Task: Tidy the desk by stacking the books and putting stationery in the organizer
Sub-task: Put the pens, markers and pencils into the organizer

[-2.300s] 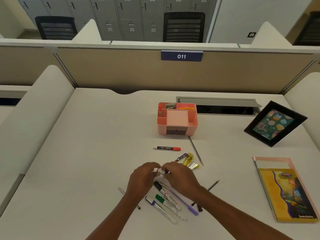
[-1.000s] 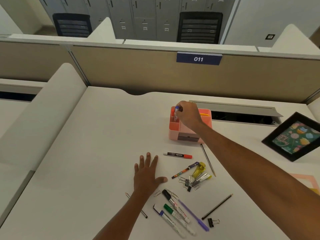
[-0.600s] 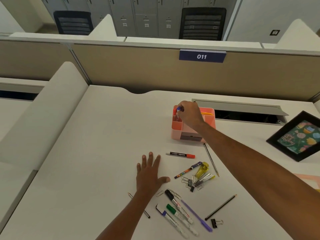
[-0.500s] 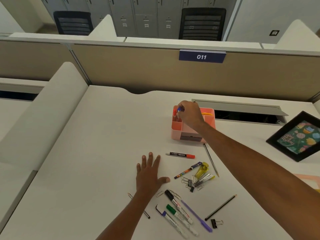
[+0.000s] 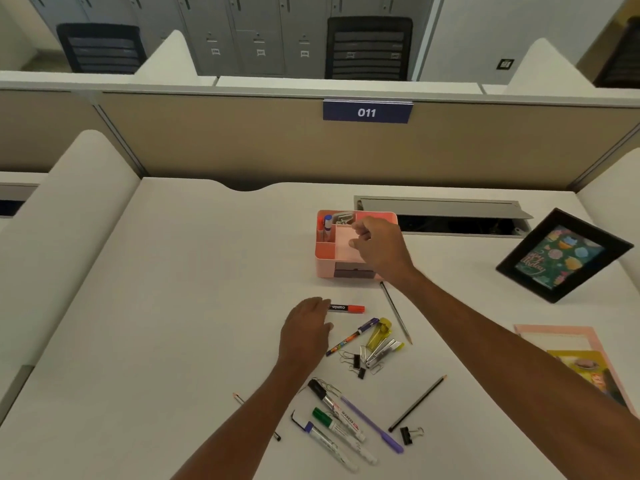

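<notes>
The pink organizer (image 5: pixel 325 262) stands mid-desk. A blue-capped marker (image 5: pixel 327 222) is upright in its left compartment. My right hand (image 5: pixel 379 249) hovers over the organizer's middle with loosely curled fingers and holds nothing. My left hand (image 5: pixel 306 332) reaches forward, its fingertips over the black end of the red-capped marker (image 5: pixel 350 308), not closed around it. Several markers (image 5: pixel 334 415), a purple pen (image 5: pixel 372 424), a multicolour pen (image 5: pixel 351 336) and binder clips (image 5: pixel 356 362) lie near the front. Two stacked books (image 5: pixel 568 341) lie at the right edge, partly behind my right arm.
A black picture frame (image 5: pixel 562 254) leans at the right. An open cable tray (image 5: pixel 443 209) sits behind the organizer. A yellow stapler (image 5: pixel 380 336), a grey pencil (image 5: pixel 396 311), a black pencil (image 5: pixel 417 403) and a lone binder clip (image 5: pixel 410 435) lie loose. Beige partitions enclose the desk.
My right hand let go of the blue-capped marker in the organizer's left compartment and drew back to the right. My left hand left its flat rest and moved forward to the red-capped marker.
</notes>
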The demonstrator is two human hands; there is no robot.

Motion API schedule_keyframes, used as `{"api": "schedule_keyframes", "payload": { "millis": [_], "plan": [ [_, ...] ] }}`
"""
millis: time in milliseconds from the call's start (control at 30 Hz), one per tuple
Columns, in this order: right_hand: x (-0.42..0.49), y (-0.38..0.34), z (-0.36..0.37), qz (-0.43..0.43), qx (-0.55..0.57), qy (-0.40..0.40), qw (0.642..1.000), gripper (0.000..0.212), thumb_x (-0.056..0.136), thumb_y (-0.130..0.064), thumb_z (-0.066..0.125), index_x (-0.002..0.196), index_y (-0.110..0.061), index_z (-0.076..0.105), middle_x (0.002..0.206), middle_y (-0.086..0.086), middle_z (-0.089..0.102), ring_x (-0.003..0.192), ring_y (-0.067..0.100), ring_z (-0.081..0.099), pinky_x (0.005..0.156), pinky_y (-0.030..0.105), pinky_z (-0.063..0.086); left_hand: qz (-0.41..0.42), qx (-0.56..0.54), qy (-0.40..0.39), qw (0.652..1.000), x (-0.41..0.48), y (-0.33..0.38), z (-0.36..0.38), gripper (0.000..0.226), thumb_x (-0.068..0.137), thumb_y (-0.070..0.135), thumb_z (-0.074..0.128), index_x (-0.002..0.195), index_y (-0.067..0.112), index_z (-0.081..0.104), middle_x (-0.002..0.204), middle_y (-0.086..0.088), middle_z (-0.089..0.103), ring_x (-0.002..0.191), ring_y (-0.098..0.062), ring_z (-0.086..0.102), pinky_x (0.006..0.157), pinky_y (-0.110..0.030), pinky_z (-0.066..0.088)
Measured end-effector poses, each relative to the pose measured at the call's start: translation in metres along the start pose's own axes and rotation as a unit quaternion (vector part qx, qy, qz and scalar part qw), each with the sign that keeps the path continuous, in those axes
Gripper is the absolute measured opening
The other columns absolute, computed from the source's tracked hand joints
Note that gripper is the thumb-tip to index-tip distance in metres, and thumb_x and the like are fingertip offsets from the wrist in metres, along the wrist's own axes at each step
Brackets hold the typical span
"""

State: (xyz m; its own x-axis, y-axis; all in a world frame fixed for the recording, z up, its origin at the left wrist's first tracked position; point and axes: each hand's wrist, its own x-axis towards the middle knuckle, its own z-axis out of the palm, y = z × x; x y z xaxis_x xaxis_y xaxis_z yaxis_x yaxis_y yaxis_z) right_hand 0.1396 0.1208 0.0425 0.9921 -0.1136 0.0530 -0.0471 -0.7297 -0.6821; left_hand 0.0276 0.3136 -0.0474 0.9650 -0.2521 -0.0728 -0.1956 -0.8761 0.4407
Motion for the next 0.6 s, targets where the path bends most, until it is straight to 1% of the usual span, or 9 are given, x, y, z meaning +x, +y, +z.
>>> {"api": "schedule_keyframes", "payload": {
  "millis": [67,133,200,267,333,400,467,533,600],
  "plan": [
    [-0.017,0.003,-0.004,0.009,0.008,0.004,1.000,0.032,0.089,-0.016,0.083,0.119,-0.011,0.073,0.110,0.002,0.073,0.097,0.017,0.067,0.089,0.034,0.061,0.037,0.012,-0.005,0.999,0.011,0.014,0.001,0.047,0.102,0.023,0.062,0.148,0.019,0.054,0.148,-0.001,0.058,0.136,-0.019,0.052,0.111,-0.031,0.044],
    [-0.034,0.009,-0.007,0.020,0.010,0.009,1.000,0.033,0.089,-0.018,0.083,0.120,-0.012,0.073,0.114,0.001,0.073,0.100,0.016,0.067,0.090,0.033,0.061,0.059,0.032,-0.026,0.997,0.021,0.025,0.006,0.042,0.102,0.019,0.061,0.144,0.018,0.059,0.144,-0.002,0.061,0.132,-0.021,0.055,0.106,-0.033,0.048],
    [-0.051,0.017,-0.010,0.019,0.015,0.008,1.000,0.030,0.089,-0.019,0.082,0.118,-0.013,0.074,0.110,0.000,0.074,0.097,0.014,0.068,0.088,0.032,0.062,0.074,0.057,-0.041,0.995,0.031,0.032,0.009,0.038,0.100,0.015,0.061,0.138,0.018,0.064,0.138,-0.003,0.065,0.126,-0.023,0.058,0.101,-0.035,0.052],
    [-0.068,0.024,-0.012,0.023,0.026,0.007,0.999,0.022,0.089,-0.018,0.081,0.110,-0.014,0.075,0.101,-0.004,0.074,0.091,0.011,0.068,0.086,0.030,0.062,0.086,0.087,-0.049,0.991,0.039,0.037,0.011,0.035,0.096,0.013,0.064,0.131,0.019,0.067,0.128,-0.003,0.068,0.117,-0.023,0.061,0.091,-0.037,0.055],
    [-0.086,0.031,-0.014,0.040,0.038,0.001,0.998,0.020,0.089,-0.018,0.081,0.108,-0.016,0.075,0.097,-0.007,0.073,0.089,0.008,0.069,0.085,0.027,0.061,0.100,0.116,-0.054,0.987,0.045,0.042,0.013,0.032,0.094,0.012,0.065,0.125,0.020,0.069,0.118,-0.003,0.070,0.109,-0.023,0.062,0.084,-0.037,0.054],
    [-0.103,0.036,-0.014,0.056,0.052,-0.007,0.997,0.023,0.089,-0.019,0.081,0.111,-0.018,0.076,0.099,-0.009,0.074,0.090,0.003,0.068,0.086,0.024,0.060,0.114,0.134,-0.056,0.983,0.049,0.044,0.014,0.032,0.092,0.009,0.065,0.121,0.022,0.071,0.110,-0.002,0.070,0.103,-0.022,0.063,0.079,-0.037,0.052],
    [-0.119,0.040,-0.013,0.065,0.066,-0.017,0.996,0.024,0.089,-0.018,0.081,0.113,-0.019,0.076,0.100,-0.010,0.074,0.091,0.001,0.069,0.087,0.024,0.060,0.122,0.142,-0.060,0.981,0.052,0.044,0.015,0.030,0.091,0.007,0.066,0.116,0.022,0.072,0.103,-0.001,0.068,0.098,-0.022,0.064,0.074,-0.036,0.051],
    [-0.133,0.045,-0.012,0.072,0.070,-0.029,0.994,0.024,0.089,-0.015,0.080,0.112,-0.020,0.077,0.100,-0.012,0.074,0.091,0.000,0.069,0.087,0.024,0.060,0.126,0.140,-0.066,0.980,0.054,0.044,0.016,0.025,0.092,0.005,0.064,0.110,0.022,0.072,0.099,0.000,0.065,0.097,-0.022,0.063,0.069,-0.035,0.049],
    [-0.148,0.049,-0.010,0.074,0.068,-0.046,0.994,0.021,0.090,-0.016,0.080,0.110,-0.021,0.077,0.097,-0.013,0.073,0.090,0.001,0.069,0.085,0.024,0.059,0.133,0.135,-0.067,0.980,0.056,0.043,0.016,0.027,0.092,0.003,0.062,0.109,0.021,0.072,0.098,0.000,0.064,0.097,-0.022,0.063,0.068,-0.033,0.047]
  ]
}}
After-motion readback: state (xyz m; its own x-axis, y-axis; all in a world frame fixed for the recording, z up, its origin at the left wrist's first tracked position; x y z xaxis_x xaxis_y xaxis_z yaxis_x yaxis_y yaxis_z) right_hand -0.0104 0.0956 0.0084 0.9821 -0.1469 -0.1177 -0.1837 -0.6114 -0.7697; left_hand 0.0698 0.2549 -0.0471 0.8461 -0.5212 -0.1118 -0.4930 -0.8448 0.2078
